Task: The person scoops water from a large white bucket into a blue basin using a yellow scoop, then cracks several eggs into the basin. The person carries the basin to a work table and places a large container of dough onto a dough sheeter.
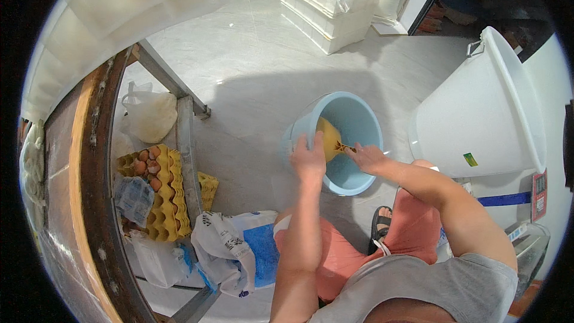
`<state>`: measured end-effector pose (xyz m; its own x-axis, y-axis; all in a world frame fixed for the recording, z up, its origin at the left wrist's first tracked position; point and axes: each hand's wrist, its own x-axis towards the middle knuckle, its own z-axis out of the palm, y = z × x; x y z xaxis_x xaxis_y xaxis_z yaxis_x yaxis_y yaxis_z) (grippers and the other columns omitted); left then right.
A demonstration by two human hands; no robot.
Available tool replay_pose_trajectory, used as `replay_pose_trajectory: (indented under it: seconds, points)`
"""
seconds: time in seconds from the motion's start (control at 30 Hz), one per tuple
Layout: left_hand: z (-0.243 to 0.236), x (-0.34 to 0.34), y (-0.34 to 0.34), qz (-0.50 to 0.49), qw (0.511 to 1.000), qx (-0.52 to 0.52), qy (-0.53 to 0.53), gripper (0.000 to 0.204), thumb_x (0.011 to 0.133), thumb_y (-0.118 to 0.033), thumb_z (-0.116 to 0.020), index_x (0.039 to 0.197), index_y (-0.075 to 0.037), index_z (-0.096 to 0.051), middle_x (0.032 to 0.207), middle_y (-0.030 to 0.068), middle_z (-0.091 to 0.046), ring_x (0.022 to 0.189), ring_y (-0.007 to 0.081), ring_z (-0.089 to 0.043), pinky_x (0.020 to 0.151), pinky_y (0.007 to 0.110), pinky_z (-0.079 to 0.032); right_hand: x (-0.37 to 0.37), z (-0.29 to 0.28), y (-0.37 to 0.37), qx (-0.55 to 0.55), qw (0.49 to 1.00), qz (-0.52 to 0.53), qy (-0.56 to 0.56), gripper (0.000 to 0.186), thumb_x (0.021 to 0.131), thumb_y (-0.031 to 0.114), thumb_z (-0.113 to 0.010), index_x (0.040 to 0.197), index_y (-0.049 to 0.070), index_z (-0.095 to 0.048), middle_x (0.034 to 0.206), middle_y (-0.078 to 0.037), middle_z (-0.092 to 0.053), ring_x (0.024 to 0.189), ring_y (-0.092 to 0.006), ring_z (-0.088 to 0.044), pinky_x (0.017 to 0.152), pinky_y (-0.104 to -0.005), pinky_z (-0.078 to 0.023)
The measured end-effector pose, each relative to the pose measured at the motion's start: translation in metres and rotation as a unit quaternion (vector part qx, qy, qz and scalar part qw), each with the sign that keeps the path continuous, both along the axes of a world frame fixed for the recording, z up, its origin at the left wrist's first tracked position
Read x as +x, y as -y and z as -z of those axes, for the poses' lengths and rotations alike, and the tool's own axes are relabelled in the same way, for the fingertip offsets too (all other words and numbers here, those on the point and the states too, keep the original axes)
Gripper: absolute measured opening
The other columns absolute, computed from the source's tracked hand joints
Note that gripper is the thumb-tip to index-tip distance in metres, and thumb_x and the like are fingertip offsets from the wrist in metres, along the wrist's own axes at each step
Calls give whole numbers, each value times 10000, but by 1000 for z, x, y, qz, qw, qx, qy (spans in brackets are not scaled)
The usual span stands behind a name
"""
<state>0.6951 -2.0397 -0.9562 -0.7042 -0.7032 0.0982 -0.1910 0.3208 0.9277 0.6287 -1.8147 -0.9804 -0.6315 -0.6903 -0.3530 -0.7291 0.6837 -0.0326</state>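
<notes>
A light-blue bucket point(359, 176) stands tilted on the floor in front of me, with yellow liquid point(327, 134) gathered at one side inside it. My left hand point(308, 155) grips the bucket's left rim. My right hand point(365, 157) is closed on the handle of a slender utensil point(339, 147), seemingly a whisk, whose end is at the yellow liquid. The utensil's exact shape is too small to make out.
A big white tub point(463, 125) stands right. Left are a metal-framed table point(89, 131), egg cartons point(164, 209), a bag point(149, 116) and a blue-white sack point(257, 251). White crates point(317, 18) stand behind. A red scale-like device point(538, 194) lies beside my right arm.
</notes>
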Motion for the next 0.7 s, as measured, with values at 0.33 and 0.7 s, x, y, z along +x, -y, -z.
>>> replay_pose_trajectory:
  seconds: [0.33,0.7]
  points:
    - [-30,6,-5,103,989,44,96,667,1003,-516,-730,1356,48,-703,1250,314,-736,1199,477,-695,1046,507,-536,-14,20,-17,-174,751,352,531,358,1070,229,-582,1390,71,-562,985,-162,-673,646,-235,-673,464,-343,-507]
    - [-17,1,10,41,991,122,44,470,1017,-435,-747,1025,32,-696,842,210,-677,745,344,-607,737,448,-511,59,-75,-38,-367,346,550,665,265,1126,323,-595,1269,121,-501,995,-101,-598,582,-124,-492,413,-228,-336]
